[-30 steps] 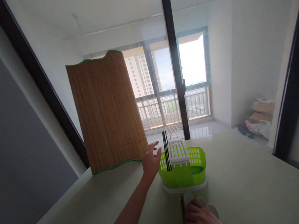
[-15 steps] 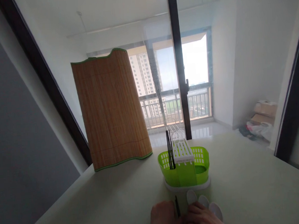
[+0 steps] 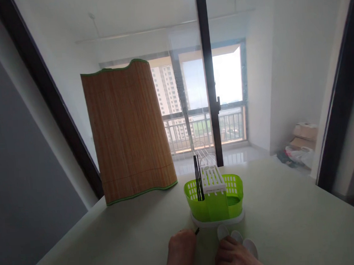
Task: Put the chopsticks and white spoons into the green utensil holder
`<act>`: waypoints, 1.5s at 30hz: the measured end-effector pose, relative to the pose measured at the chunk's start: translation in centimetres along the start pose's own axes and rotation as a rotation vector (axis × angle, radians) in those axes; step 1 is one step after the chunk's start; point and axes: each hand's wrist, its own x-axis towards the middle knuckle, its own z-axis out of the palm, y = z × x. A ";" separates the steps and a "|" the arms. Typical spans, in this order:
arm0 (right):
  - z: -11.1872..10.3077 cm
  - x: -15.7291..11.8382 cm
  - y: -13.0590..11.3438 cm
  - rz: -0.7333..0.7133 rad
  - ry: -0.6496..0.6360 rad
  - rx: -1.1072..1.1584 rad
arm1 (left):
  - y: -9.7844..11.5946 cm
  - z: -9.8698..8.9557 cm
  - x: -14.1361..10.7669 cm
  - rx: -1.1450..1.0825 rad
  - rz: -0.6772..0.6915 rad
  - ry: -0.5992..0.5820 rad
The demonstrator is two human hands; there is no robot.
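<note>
My left hand (image 3: 181,243) is closed just above the table in front of the basket. A thin black chopstick (image 3: 197,230) shows its end at the thumb side; the rest is hidden in the fist. My right hand (image 3: 232,254) has its fingers bent together over the near ends of the white spoons (image 3: 222,232); whatever is under them is hidden. Behind both hands stands a green utensil basket (image 3: 216,206) on a white base. Several black chopsticks (image 3: 199,179) stand upright in its left part, beside a white slotted rack (image 3: 212,179).
A brown bamboo mat (image 3: 127,131) with green edging stands upright at the table's left rear. The pale table (image 3: 135,239) extends to both sides. Beyond it are a glass door with a dark frame (image 3: 208,74) and, at the right, cardboard boxes (image 3: 305,130) on the floor.
My left hand has moved left and a little up, away from my right hand, with the chopstick now tilted right. My right hand stays by the spoons. The view has shifted slightly.
</note>
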 end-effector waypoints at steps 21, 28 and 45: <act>-1.7 0.9 -1.0 0.278 0.036 0.297 | 4.3 -5.9 -3.4 -0.876 0.447 0.157; -0.4 0.0 -0.5 0.213 0.032 0.210 | 3.2 -7.0 -3.7 -0.799 0.507 -0.037; -3.8 1.6 -0.7 0.155 0.099 0.160 | 1.4 -17.8 6.9 -0.705 0.275 0.611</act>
